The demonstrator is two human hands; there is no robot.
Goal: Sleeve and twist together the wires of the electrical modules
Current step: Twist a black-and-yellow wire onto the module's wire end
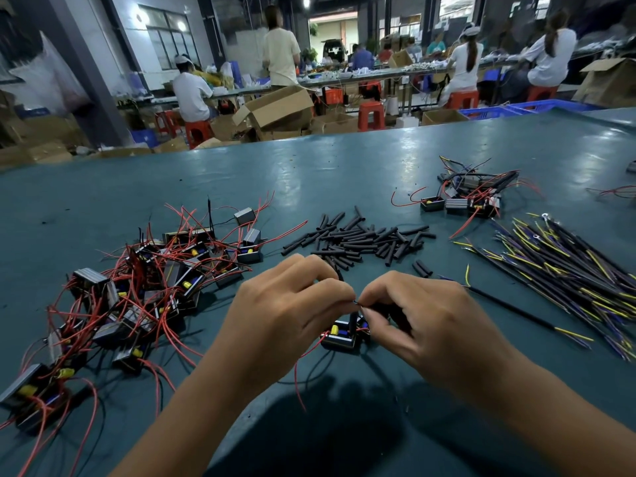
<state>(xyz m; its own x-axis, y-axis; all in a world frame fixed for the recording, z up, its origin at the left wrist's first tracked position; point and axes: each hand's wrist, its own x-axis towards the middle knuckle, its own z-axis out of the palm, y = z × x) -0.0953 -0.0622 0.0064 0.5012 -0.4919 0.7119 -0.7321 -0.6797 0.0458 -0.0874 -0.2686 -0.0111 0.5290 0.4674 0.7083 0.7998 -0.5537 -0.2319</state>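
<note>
Where the two hands meet at centre frame, fingertips are pinched together on thin wire ends (357,302), w/ a dark strand seen betw. them. Left hand (285,315) is curled, thumb and forefinger closed narrow on the wire; right hand (418,316) is curled likewise, thumb and forefinger nipped on the same spot. Directly below the pinch a small black boxy module (340,337) is seen on the table (309,173), w/ a yellow cylindrical part and a blue part inside; a red wire (303,366) is trailed from it toward the lower centre. Whether the module is lifted or resting cannot be told.

A black sleeved lead (516,313) w/ yellow and purple ends is laid just right of the right hand. At left of frame a tangled pile of modules (137,297) is spread, approx. rectangular shells w/ thin glossy red wires looping out. Above the hands, at centre, short matte black sleeve tubes (361,239) are scattered in a loose heap. At right a bundle of leads (568,266) is fanned out, black w/ yellow and purple tips. At upper right a smaller group of joined modules (471,196) is set. Table surface is teal, smooth, somewhat shiny.
</note>
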